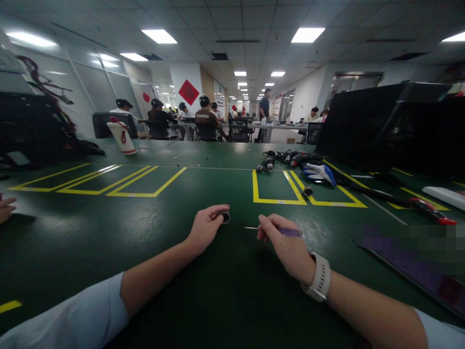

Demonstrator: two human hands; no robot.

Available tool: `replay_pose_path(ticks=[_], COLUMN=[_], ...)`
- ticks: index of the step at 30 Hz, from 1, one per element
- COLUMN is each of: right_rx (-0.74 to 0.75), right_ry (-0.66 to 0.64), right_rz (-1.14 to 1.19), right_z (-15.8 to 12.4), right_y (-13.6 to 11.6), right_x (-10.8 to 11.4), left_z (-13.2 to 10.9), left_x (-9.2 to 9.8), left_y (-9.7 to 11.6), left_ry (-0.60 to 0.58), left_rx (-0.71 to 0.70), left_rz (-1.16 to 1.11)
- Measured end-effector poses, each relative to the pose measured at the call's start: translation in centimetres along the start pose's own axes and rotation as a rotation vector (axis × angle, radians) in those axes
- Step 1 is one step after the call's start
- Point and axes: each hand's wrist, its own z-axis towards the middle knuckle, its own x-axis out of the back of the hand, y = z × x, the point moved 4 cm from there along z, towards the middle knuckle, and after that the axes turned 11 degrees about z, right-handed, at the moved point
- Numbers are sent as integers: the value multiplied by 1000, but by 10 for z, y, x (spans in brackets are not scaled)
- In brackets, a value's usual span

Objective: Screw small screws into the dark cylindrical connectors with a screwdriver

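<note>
Between the thumb and fingers of my left hand [208, 227] is a small, dark, round metal part [225, 217] with an open, ring-like end facing right. My right hand [285, 242] is closed around a screwdriver [290, 232] with a translucent purple handle. Its thin shaft points left toward the round part, and a gap separates the two. Both hands are above the green tabletop [163, 271]. A similar small metal part [308, 190] lies farther off, on the yellow tape to the right.
At the back right lie a heap of dark metal parts [269, 162], a blue-and-white glove [319, 173] and a red-and-black tool [432, 211]. A dark flat device [410, 271] rests at right. A white cup [121, 137] stands back left. Another person's hand [6, 208] shows at the left edge.
</note>
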Motion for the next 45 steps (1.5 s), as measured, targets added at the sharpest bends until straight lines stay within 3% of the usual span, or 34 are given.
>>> replay_pose_path(ticks=[3, 6, 13, 31, 45], right_rx=[-220, -323, -319, -244, -244], right_ry=[197, 368, 406, 301, 306], right_rz=[342, 547, 616, 563, 573], right_z=[29, 56, 90, 86, 83], right_y=[33, 54, 65, 70, 62], right_x=[8, 12, 19, 20, 17], left_z=[36, 67, 102, 105, 100], left_x=[12, 23, 36, 38, 37], left_y=[-19, -31, -41, -42, -35], left_ry=[110, 159, 178, 190, 195], left_rx=[42, 66, 71, 72, 29], left_rz=[-73, -112, -119, -141, -113])
